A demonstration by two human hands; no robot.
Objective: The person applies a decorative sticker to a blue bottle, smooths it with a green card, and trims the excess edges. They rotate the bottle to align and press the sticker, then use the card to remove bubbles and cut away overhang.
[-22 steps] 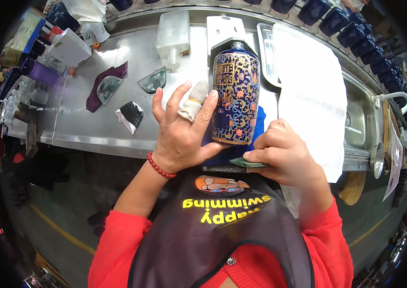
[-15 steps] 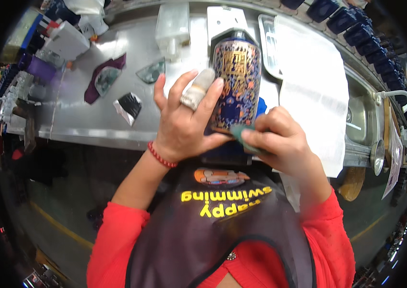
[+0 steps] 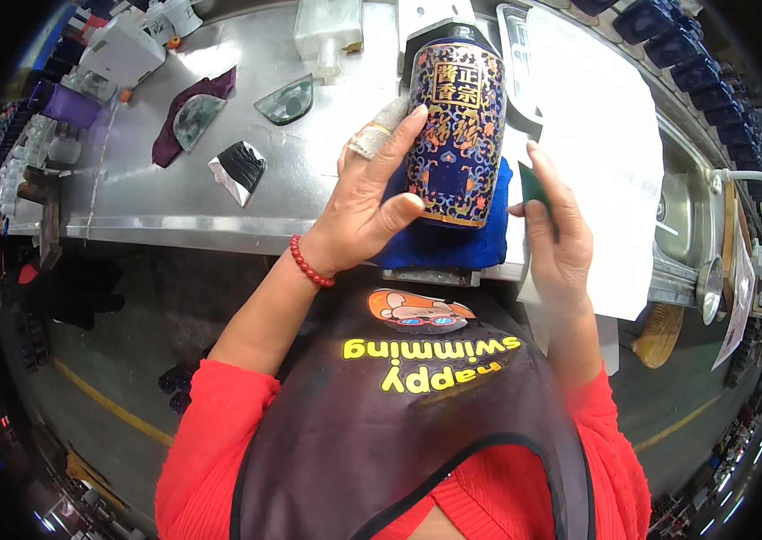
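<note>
A dark blue bottle (image 3: 457,166) with a gold and multicoloured flower pattern lies on a bright blue cloth (image 3: 453,250), its dark neck pointing away from me. My left hand (image 3: 358,202) grips the bottle's left side, index finger and thumb along its edge. One of that hand's fingers is wrapped in a pale covering, and the wrist carries a red bead bracelet. To the right of the bottle and apart from it, my right hand (image 3: 559,220) pinches a small flat green piece (image 3: 533,187) between thumb and fingers.
On the metal bench (image 3: 156,202) lie a purple cloth (image 3: 170,135), a grey-green curved piece (image 3: 286,101) and a black-and-silver scrap (image 3: 239,173). A clear container (image 3: 329,27) stands behind. White paper (image 3: 592,162) covers the right side, beside a sink (image 3: 674,216).
My right hand has drawn the green piece away from the bottle's lower edge, out to the right. My left thumb has shifted up along the bottle's left side. The whole view has shifted slightly.
</note>
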